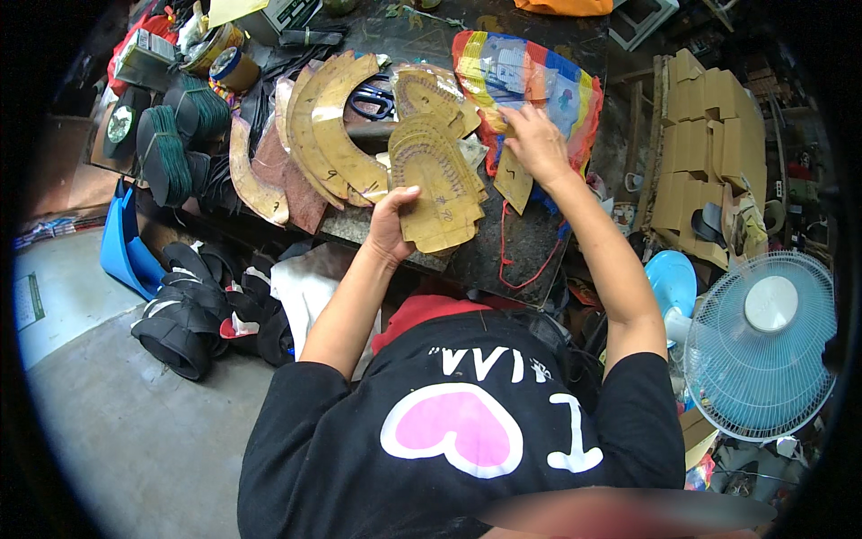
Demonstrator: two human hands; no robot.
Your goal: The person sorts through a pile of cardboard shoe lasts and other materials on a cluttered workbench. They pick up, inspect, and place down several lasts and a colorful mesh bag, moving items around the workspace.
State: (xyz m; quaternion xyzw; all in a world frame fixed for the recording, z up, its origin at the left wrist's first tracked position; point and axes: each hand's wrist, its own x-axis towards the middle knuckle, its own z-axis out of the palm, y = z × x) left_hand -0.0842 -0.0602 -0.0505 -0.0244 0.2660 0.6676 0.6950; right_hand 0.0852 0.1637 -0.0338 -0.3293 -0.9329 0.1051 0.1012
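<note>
A stack of yellowish-brown flat cutting templates (438, 202), with notched edges and rows of small marks, is gripped by my left hand (392, 226), thumb on top. My right hand (536, 144) has its fingers closed on the upper end of a smaller pointed template (513, 185), over the near part of a striped red, yellow and blue mesh bag (548, 76). Beyond the stack lie another notched template (420, 85) and blue-handled scissors (372, 101). Large curved templates (346, 144) are fanned out to the left on the dark workbench (422, 31).
Dark green cord spools (166, 148) and a brown jar (235, 69) stand at the bench's left. Black sewn pieces (184, 323) are heaped below, near a blue folded sheet (128, 241). On the right are a blue fan (761, 346) and cardboard boxes (705, 153). A red cord (505, 250) hangs from the bag.
</note>
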